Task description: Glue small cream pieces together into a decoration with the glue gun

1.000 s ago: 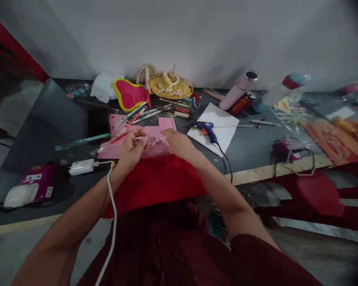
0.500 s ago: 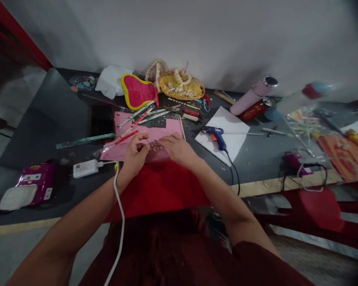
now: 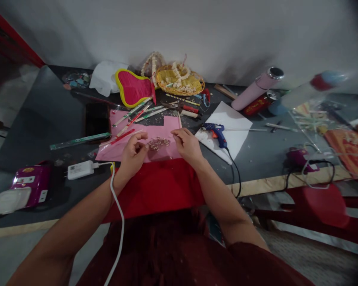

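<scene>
A small heap of short, stick-like pieces (image 3: 159,143) lies on pink paper (image 3: 170,129) between my hands. My left hand (image 3: 133,154) rests at the heap's left side, index finger and thumb curved with a gap between them. Nothing shows in that gap, and the thumb tip is close to the pieces. To the right of the heap, my right hand (image 3: 188,147) has thumb and fingertips drawn together over the paper. Whatever it pinches, if anything, is too small to make out. A red cloth (image 3: 158,186) hangs below the paper's near edge.
Right of my hands, a blue glue gun (image 3: 216,133) lies on white board (image 3: 238,123). Behind are pliers (image 3: 179,107), a yellow basket (image 3: 197,85) and a pink-and-yellow shape (image 3: 134,89). A white charger (image 3: 82,170) sits left; its cable crosses my left forearm. A pink flask (image 3: 258,89) leans right.
My right hand has drawn back to the right, off the heap, uncovering the pieces; its fingertips have come together. My left hand stays beside the heap. The camera view has shifted slightly.
</scene>
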